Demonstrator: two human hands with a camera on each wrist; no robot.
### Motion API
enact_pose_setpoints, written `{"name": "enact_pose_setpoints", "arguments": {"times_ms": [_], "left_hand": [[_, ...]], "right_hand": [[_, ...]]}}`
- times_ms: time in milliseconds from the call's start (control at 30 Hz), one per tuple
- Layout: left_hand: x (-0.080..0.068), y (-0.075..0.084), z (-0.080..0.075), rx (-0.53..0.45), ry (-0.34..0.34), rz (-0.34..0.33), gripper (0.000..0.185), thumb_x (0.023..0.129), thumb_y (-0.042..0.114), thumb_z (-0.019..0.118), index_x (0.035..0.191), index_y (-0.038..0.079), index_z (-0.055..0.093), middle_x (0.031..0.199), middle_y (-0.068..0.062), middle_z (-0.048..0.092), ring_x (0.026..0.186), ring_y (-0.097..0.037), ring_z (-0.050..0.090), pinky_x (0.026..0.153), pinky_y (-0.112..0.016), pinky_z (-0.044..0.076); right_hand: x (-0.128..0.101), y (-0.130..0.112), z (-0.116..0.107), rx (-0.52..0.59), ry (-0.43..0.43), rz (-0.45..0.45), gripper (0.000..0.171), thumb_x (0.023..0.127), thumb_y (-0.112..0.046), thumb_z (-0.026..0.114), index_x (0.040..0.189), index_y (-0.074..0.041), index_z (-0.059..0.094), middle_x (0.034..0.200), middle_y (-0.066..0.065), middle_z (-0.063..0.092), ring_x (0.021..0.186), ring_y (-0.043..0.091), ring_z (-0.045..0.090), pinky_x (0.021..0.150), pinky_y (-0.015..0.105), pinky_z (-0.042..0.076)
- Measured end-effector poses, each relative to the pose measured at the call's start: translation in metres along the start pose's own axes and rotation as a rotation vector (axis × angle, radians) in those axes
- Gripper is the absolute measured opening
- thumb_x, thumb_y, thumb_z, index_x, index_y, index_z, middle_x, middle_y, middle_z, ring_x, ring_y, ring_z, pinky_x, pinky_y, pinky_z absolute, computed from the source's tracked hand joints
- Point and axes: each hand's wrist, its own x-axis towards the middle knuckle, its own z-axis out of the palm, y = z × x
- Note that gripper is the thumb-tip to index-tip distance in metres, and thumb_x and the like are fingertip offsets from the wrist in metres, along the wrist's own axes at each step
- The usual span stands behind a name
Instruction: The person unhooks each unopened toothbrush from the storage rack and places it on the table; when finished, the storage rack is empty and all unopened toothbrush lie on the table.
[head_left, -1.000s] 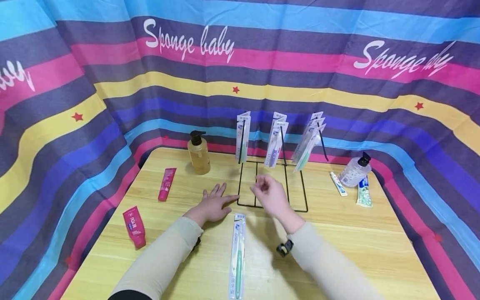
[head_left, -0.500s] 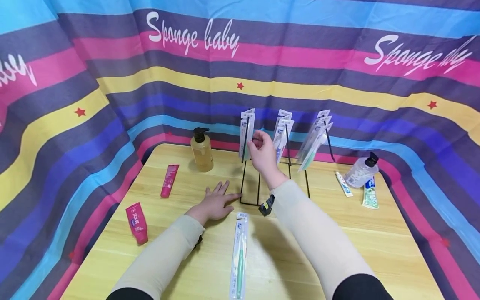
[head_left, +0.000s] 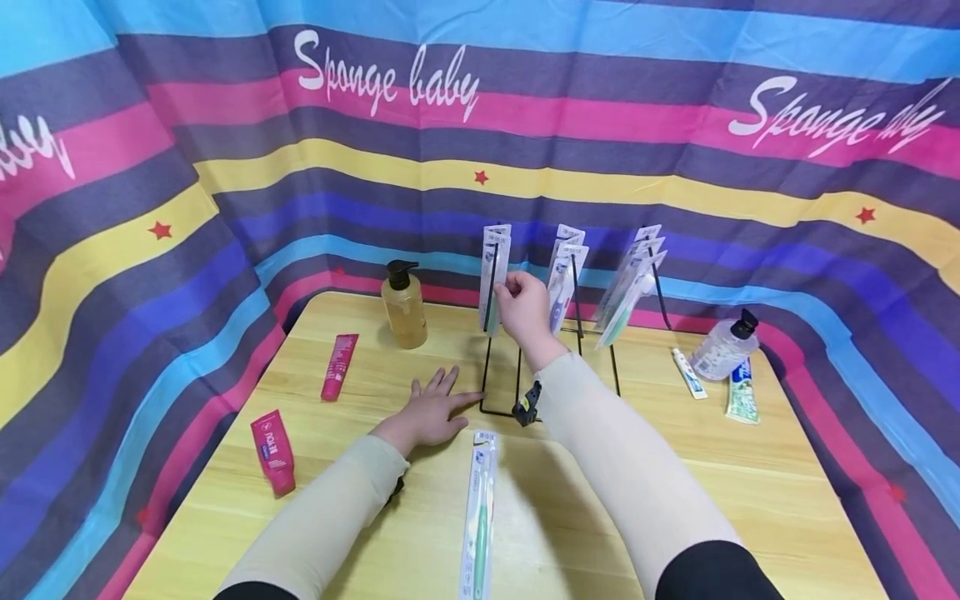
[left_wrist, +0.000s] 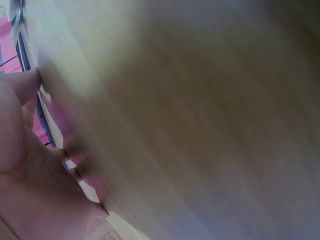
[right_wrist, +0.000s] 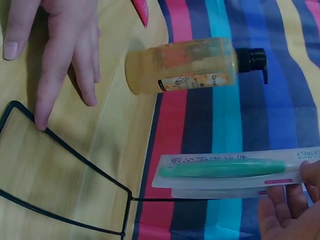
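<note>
A black wire rack [head_left: 485,375] stands on the table, with packaged toothbrushes hanging in three groups from its hooks. At the left group, my right hand [head_left: 525,310] pinches the edge of the front packaged toothbrush [right_wrist: 225,170], which has a green handle. In the right wrist view, thumb and fingers are at the upper half of this pack, and another pack shows behind it. My left hand [head_left: 429,417] lies spread on the table, its index fingertip touching the rack's base wire [right_wrist: 82,157]. Another green packaged toothbrush [head_left: 478,533] lies in front of the rack.
An amber pump bottle [head_left: 405,312] stands left of the rack. Two pink tubes [head_left: 340,367] [head_left: 273,454] lie farther left. On the right are a clear pump bottle [head_left: 723,346], a small white tube [head_left: 688,373] and a green-white toothpaste tube [head_left: 742,393]. Striped cloth [head_left: 600,196] hangs behind the table.
My right hand has risen from over the rack's base to the left hook and taken hold of the front toothbrush pack. The left hand stays in place.
</note>
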Motion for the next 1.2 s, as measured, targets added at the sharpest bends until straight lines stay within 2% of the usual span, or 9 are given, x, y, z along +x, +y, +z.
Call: {"name": "enact_pose_setpoints", "arguments": {"times_ms": [200,300,433,533,700,933,1067,1200], "left_hand": [[-0.001,0.000,-0.001,-0.017,0.002,0.016,0.054,0.109,0.041,0.056,0.161,0.041,0.045,0.177,-0.018,0.005,0.161,-0.043,0.001,0.119,-0.079,0.001],[-0.002,0.000,0.000,-0.020,0.001,0.019,0.054,0.109,0.041,0.056,0.162,0.041,0.044,0.177,-0.018,0.005,0.161,-0.043,0.001,0.119,-0.079,0.001],[-0.001,0.000,0.001,-0.016,0.007,0.022,0.054,0.109,0.040,0.056,0.162,0.040,0.045,0.176,-0.019,0.005,0.161,-0.044,0.002,0.119,-0.080,0.002],[-0.001,0.001,-0.001,-0.011,0.008,0.022,0.053,0.110,0.040,0.056,0.162,0.040,0.044,0.176,-0.019,0.005,0.161,-0.045,0.002,0.119,-0.080,0.002],[-0.003,0.002,-0.002,-0.013,0.004,0.018,0.054,0.110,0.039,0.056,0.162,0.038,0.045,0.177,-0.019,0.004,0.161,-0.044,0.001,0.119,-0.080,0.001],[-0.003,-0.001,-0.002,-0.002,-0.002,0.008,0.054,0.110,0.041,0.054,0.163,0.041,0.042,0.177,-0.018,0.001,0.161,-0.043,-0.001,0.119,-0.079,0.000],[-0.002,0.000,-0.002,-0.010,0.004,0.013,0.054,0.110,0.041,0.054,0.163,0.041,0.043,0.177,-0.018,0.001,0.161,-0.043,-0.002,0.119,-0.079,-0.001],[-0.002,0.002,-0.002,-0.020,-0.003,0.016,0.054,0.110,0.040,0.054,0.163,0.040,0.043,0.177,-0.018,0.001,0.161,-0.043,-0.003,0.119,-0.079,-0.002]], "right_hand": [[-0.016,0.002,-0.013,0.084,0.036,-0.050,0.009,0.099,0.000,0.071,0.092,0.005,0.069,0.084,0.010,0.065,0.076,0.016,0.057,0.070,0.025,0.050],[-0.030,0.007,-0.021,0.115,0.028,-0.059,0.006,0.097,0.002,0.071,0.093,0.007,0.072,0.082,0.012,0.068,0.072,0.012,0.057,0.065,0.021,0.049],[-0.056,0.021,-0.037,0.076,-0.025,-0.095,0.007,0.096,0.001,0.073,0.090,0.005,0.075,0.079,0.013,0.071,0.069,0.013,0.057,0.063,0.022,0.048],[-0.082,0.033,-0.052,0.096,-0.090,-0.068,0.006,0.095,0.001,0.074,0.092,0.005,0.076,0.076,0.012,0.070,0.068,0.015,0.057,0.063,0.023,0.051],[-0.128,0.055,-0.074,0.201,-0.184,0.101,0.010,0.096,0.005,0.071,0.103,0.012,0.075,0.077,0.016,0.069,0.066,0.017,0.063,0.061,0.023,0.058],[-0.183,0.091,-0.088,0.262,-0.337,0.323,0.022,0.096,0.006,0.070,0.116,0.015,0.069,0.088,0.020,0.076,0.067,0.020,0.070,0.069,0.041,0.065],[-0.208,0.104,-0.083,0.279,-0.392,0.407,0.025,0.095,0.005,0.070,0.117,0.016,0.067,0.086,0.020,0.076,0.064,0.019,0.069,0.063,0.036,0.064],[-0.226,0.114,-0.075,0.249,-0.424,0.432,0.025,0.095,0.003,0.071,0.114,0.018,0.067,0.082,0.019,0.076,0.061,0.018,0.069,0.058,0.030,0.062]]}}
